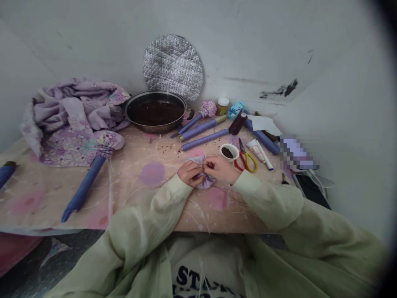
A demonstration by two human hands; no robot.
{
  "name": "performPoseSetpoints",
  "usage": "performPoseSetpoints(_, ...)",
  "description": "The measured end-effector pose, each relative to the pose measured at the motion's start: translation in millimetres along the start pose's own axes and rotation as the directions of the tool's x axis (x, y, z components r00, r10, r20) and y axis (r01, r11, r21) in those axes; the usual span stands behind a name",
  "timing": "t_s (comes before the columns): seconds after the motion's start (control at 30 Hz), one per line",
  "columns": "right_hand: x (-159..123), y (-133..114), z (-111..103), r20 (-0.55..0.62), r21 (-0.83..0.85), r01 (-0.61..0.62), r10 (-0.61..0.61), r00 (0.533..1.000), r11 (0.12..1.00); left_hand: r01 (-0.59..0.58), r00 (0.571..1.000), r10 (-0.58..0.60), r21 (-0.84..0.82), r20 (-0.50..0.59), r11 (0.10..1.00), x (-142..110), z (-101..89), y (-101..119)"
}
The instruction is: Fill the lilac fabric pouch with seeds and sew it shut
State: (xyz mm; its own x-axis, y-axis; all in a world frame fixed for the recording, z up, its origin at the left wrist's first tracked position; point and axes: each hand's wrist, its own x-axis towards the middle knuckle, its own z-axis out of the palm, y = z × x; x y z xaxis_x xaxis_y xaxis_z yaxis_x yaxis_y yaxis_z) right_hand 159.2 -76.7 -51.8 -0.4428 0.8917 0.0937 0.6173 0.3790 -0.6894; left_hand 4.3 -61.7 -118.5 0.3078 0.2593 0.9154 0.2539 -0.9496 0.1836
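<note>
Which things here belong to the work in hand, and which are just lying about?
In use:
- left hand and right hand, pinching a floral fabric pouch
- white cup of dark grains
- red-and-yellow scissors

Lying about:
- black pan of dark grains
- crumpled floral cloth
- purple-wrapped rods
- quilted foil mat
- phone

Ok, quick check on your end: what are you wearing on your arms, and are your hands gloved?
Both arms are in loose, crinkled, pale sage-green long sleeves, the left sleeve and the right sleeve, each narrowing toward the wrist. The left hand and right hand are bare, with no gloves. Below them, a pale top shows dark navy lettering.
</note>
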Motion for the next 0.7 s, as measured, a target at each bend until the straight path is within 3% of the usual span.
performPoseSetpoints(0.27, 0.5, 3.0, 0.1, -0.035, -0.031, 0.016, -0.018, 0.999, 0.999, 0.086, 0.994, -0.085, -0.015, 0.071, 0.996, -5.9, -3.0, -1.8)
performPoseSetpoints(0.4, -0.1, 6.7, -2.7, -0.065, -0.138, 0.059, -0.069, 0.996, 0.989, 0.296, 0.948, -0.299, 0.044, 0.105, 0.954, -1.7, -9.0, 3.5)
performPoseSetpoints(0.57, -6.9, 9.9, -12.4, -0.056, -0.093, 0.115, -0.121, 0.991, 0.989, 0.563, 0.791, -0.576, 0.126, 0.206, 0.817, 7.6, -13.6, 7.1)
performPoseSetpoints(0.63, -13.1, 13.9, -16.4, -0.1, -0.035, 0.11, -0.113, 0.989, 0.993, 0.657, 0.689, -0.667, 0.145, 0.284, 0.74, 12.4, -14.4, 6.1)
performPoseSetpoints(0.7, -20.6, 19.3, -18.8, -0.149, -0.01, 0.083, -0.084, 0.985, 0.997, 0.749, 0.557, -0.744, 0.165, 0.368, 0.642, 18.2, -14.9, 3.3)
